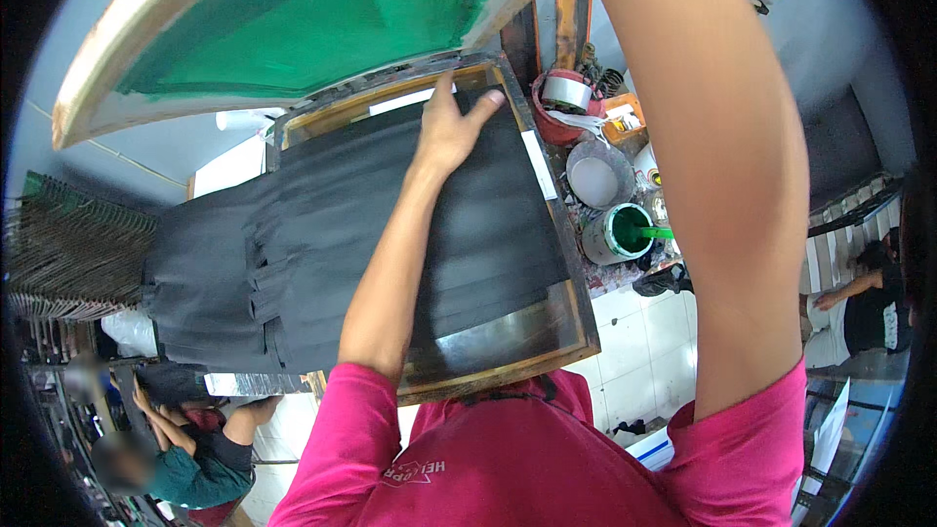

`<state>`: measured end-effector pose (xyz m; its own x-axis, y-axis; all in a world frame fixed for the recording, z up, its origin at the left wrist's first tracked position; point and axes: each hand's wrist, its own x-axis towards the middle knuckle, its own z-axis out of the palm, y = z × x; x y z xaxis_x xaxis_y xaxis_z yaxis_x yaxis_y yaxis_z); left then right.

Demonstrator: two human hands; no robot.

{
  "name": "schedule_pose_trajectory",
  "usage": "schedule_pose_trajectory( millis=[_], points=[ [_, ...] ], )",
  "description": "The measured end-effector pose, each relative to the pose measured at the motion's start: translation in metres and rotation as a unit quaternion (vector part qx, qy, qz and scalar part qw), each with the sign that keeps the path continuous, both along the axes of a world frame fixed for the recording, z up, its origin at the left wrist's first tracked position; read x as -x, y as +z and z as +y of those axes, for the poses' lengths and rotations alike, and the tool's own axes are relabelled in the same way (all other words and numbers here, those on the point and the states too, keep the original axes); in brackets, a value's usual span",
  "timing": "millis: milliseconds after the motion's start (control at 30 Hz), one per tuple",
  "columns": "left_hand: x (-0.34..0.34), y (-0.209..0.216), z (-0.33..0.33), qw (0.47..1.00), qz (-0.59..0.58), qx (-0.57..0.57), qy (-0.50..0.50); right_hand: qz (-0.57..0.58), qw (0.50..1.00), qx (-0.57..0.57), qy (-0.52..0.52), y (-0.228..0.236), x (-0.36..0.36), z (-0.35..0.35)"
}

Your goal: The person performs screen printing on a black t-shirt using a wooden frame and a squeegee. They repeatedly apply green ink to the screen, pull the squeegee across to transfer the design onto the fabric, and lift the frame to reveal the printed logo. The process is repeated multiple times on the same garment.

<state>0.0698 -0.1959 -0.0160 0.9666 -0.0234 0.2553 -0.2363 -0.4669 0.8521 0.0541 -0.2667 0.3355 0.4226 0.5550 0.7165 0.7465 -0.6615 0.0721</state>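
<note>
White lettering (414,472) stands on the front of the magenta shirt (527,464)

Right arm (727,137) cut off at top edge, right hand out of view, its hold can't tell. Green screen (342,20) also cropped up top; left forearm (390,273) hides part of the black sheets (332,224). Lower-left heads (122,464) blurred.

The wood-framed table (488,342), its glossy top showing along the near edge, bore overlapping black sheets (498,205) that spread past its left side, and a white strip (539,166) near its right edge.
</note>
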Motion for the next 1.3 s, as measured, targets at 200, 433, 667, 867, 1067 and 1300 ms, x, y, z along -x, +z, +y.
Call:
schedule_pose_trajectory(
  millis=[200,433,667,867,1067,1300],
  points=[
    [0.190,0.095,0.109,0.939,-0.139,0.312,-0.040,0.171,0.985,0.008,0.003,-0.073,0.104,-0.011],
    [0.358,-0.022,0.115,0.855,0.259,0.450,0.002,0.258,0.964,-0.049,0.041,-0.245,0.200,-0.041],
    [0.365,-0.050,0.110,0.847,0.371,0.377,0.055,0.345,0.936,0.065,0.040,-0.315,0.214,-0.032],
    [0.364,-0.051,0.113,0.848,0.378,0.367,0.050,0.313,0.945,0.073,0.056,-0.334,0.143,-0.013],
    [0.366,-0.053,0.120,0.825,0.423,0.372,0.041,0.307,0.942,0.138,-0.013,-0.341,-0.029,0.018],
    [0.360,-0.018,0.114,0.650,0.455,0.596,0.125,0.377,0.916,0.134,-0.031,-0.324,-0.146,0.045]
  ],
)
